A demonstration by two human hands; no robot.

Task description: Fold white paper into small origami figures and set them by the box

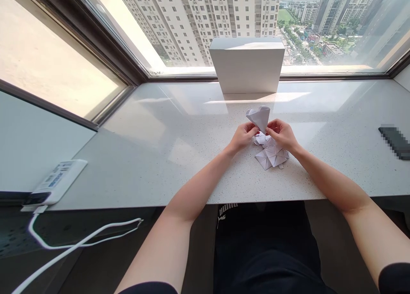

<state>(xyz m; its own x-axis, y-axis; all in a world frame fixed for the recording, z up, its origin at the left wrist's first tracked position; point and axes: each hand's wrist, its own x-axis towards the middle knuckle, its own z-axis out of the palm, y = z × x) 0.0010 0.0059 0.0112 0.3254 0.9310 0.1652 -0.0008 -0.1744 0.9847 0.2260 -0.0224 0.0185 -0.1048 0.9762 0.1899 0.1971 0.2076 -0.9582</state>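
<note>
Left hand point(244, 136), right hand point(282, 135), pinching paper point(259, 118), seemingly origami

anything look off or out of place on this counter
The dark object at the right of the speckled stone counter is pixelated, so it can't be identified. At far left, a white electronic unit sits right at the counter's edge, its white cable dangling below.

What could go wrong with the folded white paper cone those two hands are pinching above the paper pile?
Pinched too hard by the left hand and right hand, the folded white paper cone could crease or tear. It could also slip and knock the folded white paper cluster below, which appears merely to rest on the speckled white stone sill.
</note>
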